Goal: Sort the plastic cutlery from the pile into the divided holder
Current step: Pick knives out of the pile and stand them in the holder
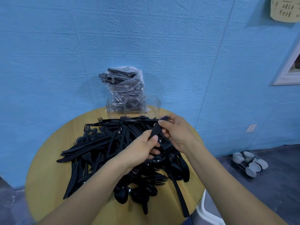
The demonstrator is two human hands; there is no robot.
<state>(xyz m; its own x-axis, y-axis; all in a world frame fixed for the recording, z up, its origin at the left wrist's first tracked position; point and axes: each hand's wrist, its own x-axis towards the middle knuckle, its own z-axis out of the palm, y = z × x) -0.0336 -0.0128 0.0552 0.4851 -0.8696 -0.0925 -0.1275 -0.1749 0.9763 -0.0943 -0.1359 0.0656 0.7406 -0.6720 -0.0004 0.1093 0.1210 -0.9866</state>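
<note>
Both hands' grip (155,135) around knife (156,129).

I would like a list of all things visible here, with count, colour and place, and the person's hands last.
cutlery pile: many pieces, black, middle of table
table: one, round, yellow, at wall
holder: one, clear, far table edge
bag: one, clear, holding black cutlery, behind holder
wall: blue, behind table
paper: one, beige, upper right wall
wire rack: one, with white dishes, floor right
left hand: grip on a black piece above pile
right hand: grip on black pieces
</note>
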